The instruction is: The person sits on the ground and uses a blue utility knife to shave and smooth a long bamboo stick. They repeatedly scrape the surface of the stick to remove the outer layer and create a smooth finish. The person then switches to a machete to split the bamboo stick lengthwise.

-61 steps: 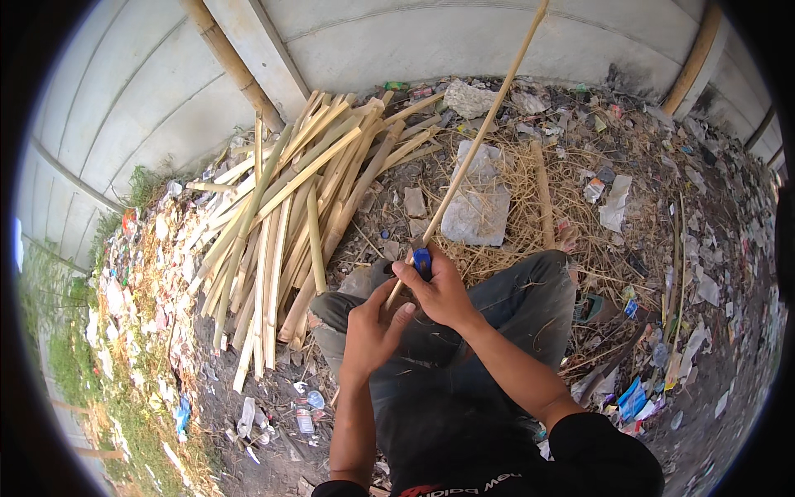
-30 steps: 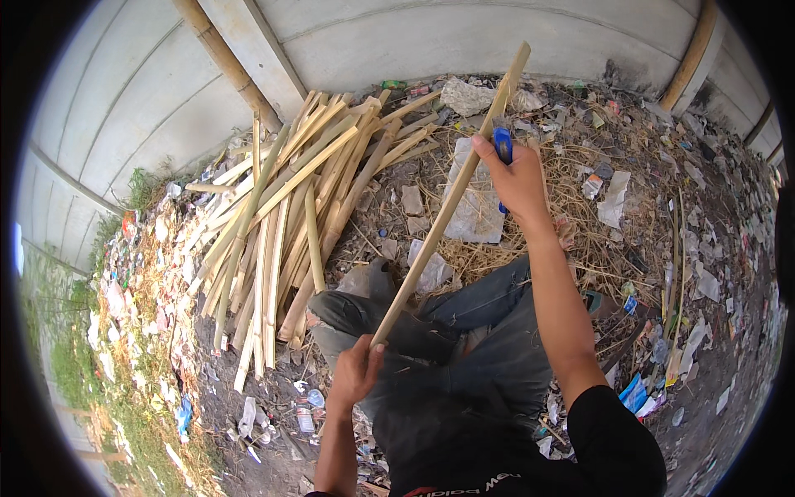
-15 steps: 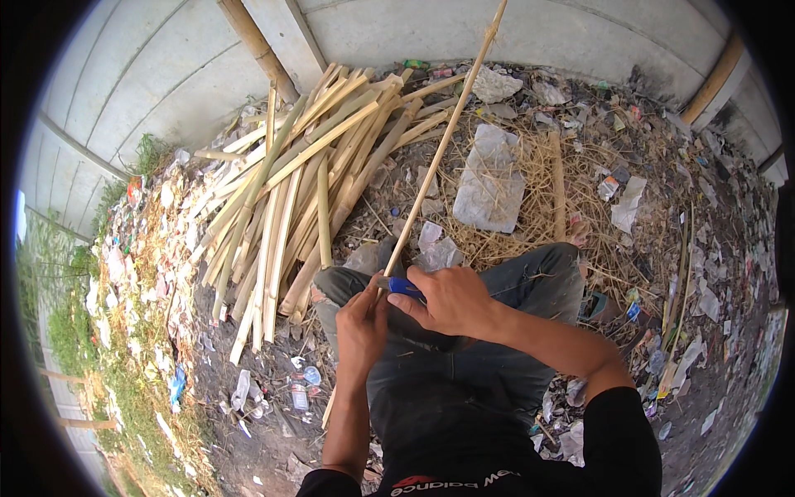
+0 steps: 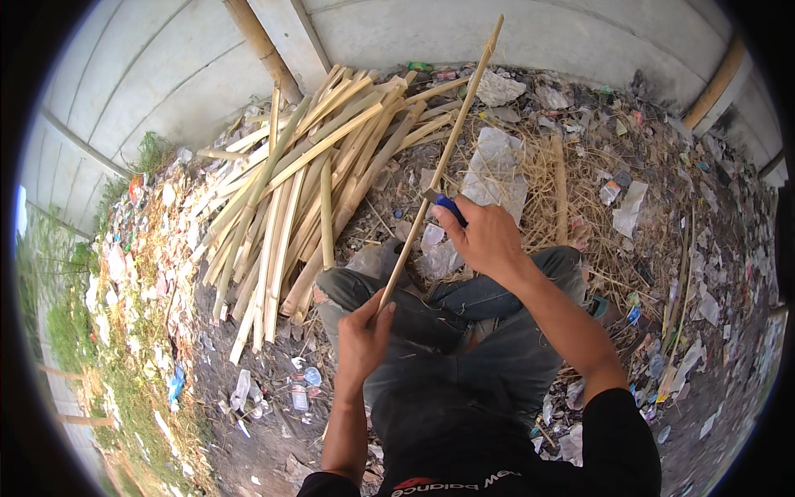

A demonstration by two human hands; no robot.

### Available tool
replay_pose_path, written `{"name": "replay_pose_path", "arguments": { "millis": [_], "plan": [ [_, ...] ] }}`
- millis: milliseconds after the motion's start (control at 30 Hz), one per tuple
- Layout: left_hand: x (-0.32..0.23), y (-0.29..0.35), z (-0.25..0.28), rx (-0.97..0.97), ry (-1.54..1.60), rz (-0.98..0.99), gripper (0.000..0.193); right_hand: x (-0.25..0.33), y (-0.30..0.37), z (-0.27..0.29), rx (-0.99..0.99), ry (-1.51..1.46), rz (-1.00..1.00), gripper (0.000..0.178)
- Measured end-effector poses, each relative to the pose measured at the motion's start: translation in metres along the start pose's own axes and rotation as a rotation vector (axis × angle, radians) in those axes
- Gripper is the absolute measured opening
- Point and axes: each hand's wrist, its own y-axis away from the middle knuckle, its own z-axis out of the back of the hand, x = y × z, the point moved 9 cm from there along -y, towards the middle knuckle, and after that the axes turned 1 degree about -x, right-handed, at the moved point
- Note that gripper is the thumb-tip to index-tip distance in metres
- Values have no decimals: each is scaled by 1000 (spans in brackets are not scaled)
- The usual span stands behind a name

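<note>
My left hand is closed around the lower part of a long, thin bamboo strip, which slants up and to the right, away from my lap. Farther along it, my right hand grips a blue-handled knife. The knife's short blade lies against the strip, roughly midway along its visible length. Fingers hide most of the handle. Below the strip are my crossed legs in torn jeans.
A heap of split bamboo pieces lies ahead on the left. A pale flat slab rests among straw-like shavings. Litter covers the ground all around. A grey panel wall with bamboo posts stands behind.
My right hand has moved the knife up along the strip, away from my left hand. My left hand has shifted slightly down, still holding the strip.
</note>
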Motion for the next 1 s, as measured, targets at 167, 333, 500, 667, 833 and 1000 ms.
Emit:
{"name": "replay_pose_path", "arguments": {
  "millis": [167,333,500,667,833,1000],
  "plan": [
    [4,4,-5,-5,-15,-89,32,48,59,-44,305,-36,284,54],
    [14,7,7,-67,-65,-156,33,18,12,-6,188,-45,107,54],
    [5,9,12,-44,-82,-167,34,-12,10,-6,83,-101,93,53],
    [11,13,7,-99,-88,-203,33,29,53,-16,131,-105,204,52],
    [2,18,2,-67,-68,-232,33,44,64,-21,165,-3,282,53],
    [6,35,10,0,-118,-156,33,3,27,-3,110,-54,111,52]
  ]
}}
